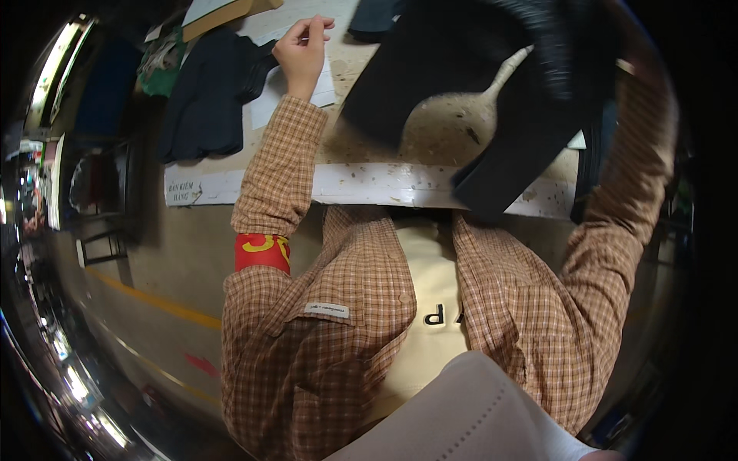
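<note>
1. Head view: left hand (301, 55) above the table (453, 131), half open, fingers loosely curled, seemingly holding nothing.
2. Right hand (648, 55), far right, blurred beside the dark trousers (396, 81); grip and opening cannot be told.
3. Trousers spread over the table's right part, blurred, one leg crossing the front edge and blocking sight of the top.
4. Dark folded clothes (204, 104) and white paper (327, 86) lie near the left hand.
5. Stool (104, 246) stands on the floor, left.
</note>
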`<state>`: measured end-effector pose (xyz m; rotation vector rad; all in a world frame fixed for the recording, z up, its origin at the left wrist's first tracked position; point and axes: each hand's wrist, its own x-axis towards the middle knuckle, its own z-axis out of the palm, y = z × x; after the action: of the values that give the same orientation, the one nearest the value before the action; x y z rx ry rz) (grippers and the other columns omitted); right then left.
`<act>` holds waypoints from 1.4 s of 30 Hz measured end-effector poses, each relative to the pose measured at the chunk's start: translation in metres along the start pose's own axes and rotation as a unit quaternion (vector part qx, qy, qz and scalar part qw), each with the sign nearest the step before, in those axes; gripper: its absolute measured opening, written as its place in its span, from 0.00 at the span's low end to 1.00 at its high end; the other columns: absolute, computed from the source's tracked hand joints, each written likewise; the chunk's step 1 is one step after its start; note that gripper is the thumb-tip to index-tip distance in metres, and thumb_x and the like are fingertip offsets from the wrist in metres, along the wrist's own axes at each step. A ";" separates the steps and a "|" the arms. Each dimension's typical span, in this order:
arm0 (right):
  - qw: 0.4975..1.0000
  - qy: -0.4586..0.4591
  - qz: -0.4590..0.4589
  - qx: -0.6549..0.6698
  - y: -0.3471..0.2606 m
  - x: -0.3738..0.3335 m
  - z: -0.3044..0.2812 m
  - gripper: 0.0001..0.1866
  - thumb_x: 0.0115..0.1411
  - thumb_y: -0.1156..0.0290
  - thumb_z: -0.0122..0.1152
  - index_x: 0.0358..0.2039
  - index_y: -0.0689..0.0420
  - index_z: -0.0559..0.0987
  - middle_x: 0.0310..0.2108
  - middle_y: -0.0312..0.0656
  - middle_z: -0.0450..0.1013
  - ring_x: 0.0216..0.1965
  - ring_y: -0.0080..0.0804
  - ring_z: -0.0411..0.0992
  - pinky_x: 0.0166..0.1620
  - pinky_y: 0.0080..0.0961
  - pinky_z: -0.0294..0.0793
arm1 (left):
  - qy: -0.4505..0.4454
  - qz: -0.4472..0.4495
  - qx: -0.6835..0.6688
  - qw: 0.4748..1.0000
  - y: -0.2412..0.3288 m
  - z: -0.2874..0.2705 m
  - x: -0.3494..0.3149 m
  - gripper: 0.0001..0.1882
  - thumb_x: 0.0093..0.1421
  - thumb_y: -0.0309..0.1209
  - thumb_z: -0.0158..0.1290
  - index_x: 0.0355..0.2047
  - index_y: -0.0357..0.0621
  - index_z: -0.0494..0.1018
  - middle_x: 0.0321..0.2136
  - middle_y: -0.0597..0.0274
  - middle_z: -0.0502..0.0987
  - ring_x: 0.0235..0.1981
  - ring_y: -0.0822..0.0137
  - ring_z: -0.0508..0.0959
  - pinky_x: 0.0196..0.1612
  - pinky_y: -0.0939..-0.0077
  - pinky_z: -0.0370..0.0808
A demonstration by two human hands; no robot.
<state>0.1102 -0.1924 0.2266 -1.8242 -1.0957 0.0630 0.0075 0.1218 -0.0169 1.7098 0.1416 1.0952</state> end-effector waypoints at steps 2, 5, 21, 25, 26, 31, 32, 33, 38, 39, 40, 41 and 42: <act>0.991 -0.090 0.023 0.100 0.034 -0.006 0.041 0.13 0.55 0.71 0.57 0.41 0.61 0.75 0.32 0.36 0.75 0.33 0.19 0.73 0.38 0.15 0.72 | -0.027 0.017 0.069 0.997 -0.001 0.004 -0.007 0.10 0.62 0.30 0.53 0.30 0.35 0.80 0.25 0.64 0.82 0.24 0.79 0.79 0.30 0.86 0.75; 0.981 -0.192 -0.014 -0.033 0.083 -0.003 0.111 0.24 0.56 0.64 0.63 0.52 0.55 0.74 0.49 0.39 0.72 0.50 0.26 0.69 0.56 0.20 0.64 | -0.058 0.015 0.073 0.996 -0.001 0.009 -0.017 0.09 0.61 0.29 0.54 0.29 0.36 0.81 0.23 0.65 0.82 0.22 0.80 0.77 0.28 0.86 0.73; 0.707 0.091 0.350 -0.608 0.194 -0.174 0.019 0.14 0.52 0.67 0.61 0.40 0.54 0.76 0.31 0.46 0.78 0.42 0.42 0.74 0.43 0.46 0.72 | -0.113 -0.043 0.057 0.991 0.013 0.021 -0.025 0.09 0.63 0.26 0.51 0.31 0.35 0.80 0.26 0.67 0.80 0.23 0.82 0.72 0.27 0.88 0.69; 0.767 0.139 0.223 -0.585 0.194 -0.197 0.033 0.19 0.50 0.77 0.61 0.44 0.52 0.75 0.37 0.44 0.75 0.43 0.42 0.72 0.48 0.38 0.70 | -0.144 -0.038 0.082 0.985 0.021 0.023 -0.032 0.08 0.62 0.27 0.53 0.31 0.36 0.80 0.27 0.64 0.82 0.24 0.79 0.77 0.28 0.85 0.74; 0.810 0.204 0.236 -0.497 0.190 -0.194 0.033 0.20 0.50 0.78 0.60 0.46 0.53 0.75 0.36 0.44 0.75 0.40 0.40 0.73 0.45 0.34 0.71 | -0.145 -0.035 0.091 0.985 0.023 0.022 -0.033 0.08 0.62 0.27 0.53 0.31 0.36 0.80 0.27 0.63 0.82 0.24 0.79 0.77 0.27 0.85 0.74; 0.894 0.382 0.098 -0.213 0.159 -0.145 0.006 0.14 0.59 0.73 0.59 0.46 0.60 0.76 0.33 0.37 0.76 0.37 0.23 0.73 0.47 0.22 0.70 | -0.120 -0.037 0.051 0.991 0.032 0.024 -0.031 0.09 0.62 0.27 0.53 0.29 0.35 0.80 0.26 0.63 0.82 0.24 0.78 0.78 0.27 0.85 0.74; 0.902 0.388 0.045 -0.183 0.153 -0.126 0.003 0.12 0.60 0.74 0.59 0.44 0.61 0.76 0.34 0.37 0.76 0.38 0.24 0.73 0.47 0.22 0.70 | -0.119 -0.028 0.047 0.991 0.034 0.024 -0.030 0.09 0.62 0.27 0.53 0.29 0.35 0.79 0.26 0.63 0.82 0.23 0.78 0.78 0.27 0.85 0.74; 0.906 0.397 0.011 -0.148 0.148 -0.106 0.001 0.11 0.61 0.74 0.58 0.43 0.63 0.76 0.35 0.37 0.76 0.39 0.25 0.73 0.48 0.22 0.69 | -0.121 -0.024 0.044 0.991 0.036 0.025 -0.030 0.09 0.62 0.27 0.53 0.29 0.35 0.79 0.26 0.63 0.82 0.23 0.78 0.77 0.27 0.85 0.74; 0.958 0.170 0.014 0.230 0.127 0.018 0.015 0.18 0.65 0.72 0.49 0.53 0.67 0.73 0.54 0.44 0.71 0.56 0.30 0.67 0.59 0.24 0.62 | -0.110 0.015 0.040 0.993 0.049 0.022 -0.032 0.08 0.60 0.26 0.54 0.27 0.35 0.79 0.23 0.61 0.80 0.22 0.76 0.77 0.27 0.83 0.72; 0.956 0.143 0.025 0.254 0.126 0.050 0.022 0.21 0.65 0.71 0.50 0.56 0.66 0.71 0.57 0.44 0.68 0.58 0.30 0.64 0.61 0.24 0.60 | -0.118 0.016 0.046 0.992 0.051 0.021 -0.032 0.08 0.60 0.26 0.54 0.27 0.36 0.79 0.23 0.61 0.80 0.22 0.76 0.77 0.26 0.83 0.72; 0.955 0.097 -0.010 0.280 0.127 0.081 0.030 0.22 0.65 0.69 0.50 0.57 0.66 0.70 0.58 0.43 0.67 0.59 0.29 0.63 0.61 0.24 0.58 | -0.121 0.021 0.049 0.991 0.053 0.021 -0.032 0.07 0.59 0.26 0.54 0.27 0.36 0.79 0.23 0.61 0.80 0.22 0.76 0.76 0.26 0.82 0.72; 0.948 0.080 -0.004 0.307 0.129 0.116 0.038 0.22 0.65 0.68 0.51 0.56 0.67 0.70 0.57 0.43 0.68 0.58 0.29 0.64 0.61 0.23 0.59 | -0.125 0.026 0.052 0.990 0.055 0.020 -0.031 0.07 0.59 0.26 0.54 0.26 0.37 0.79 0.23 0.61 0.80 0.21 0.76 0.76 0.25 0.82 0.72; 0.928 0.063 -0.001 0.367 0.134 0.150 0.049 0.21 0.65 0.69 0.53 0.55 0.69 0.71 0.56 0.44 0.69 0.57 0.29 0.64 0.60 0.22 0.60 | -0.125 0.036 0.057 0.990 0.056 0.019 -0.031 0.07 0.59 0.27 0.55 0.26 0.37 0.79 0.23 0.61 0.80 0.21 0.75 0.76 0.25 0.82 0.72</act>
<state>0.2627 -0.0702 0.1601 -1.1312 -0.8246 0.3088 -0.0187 0.0664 0.0096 1.9530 -0.0156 0.9294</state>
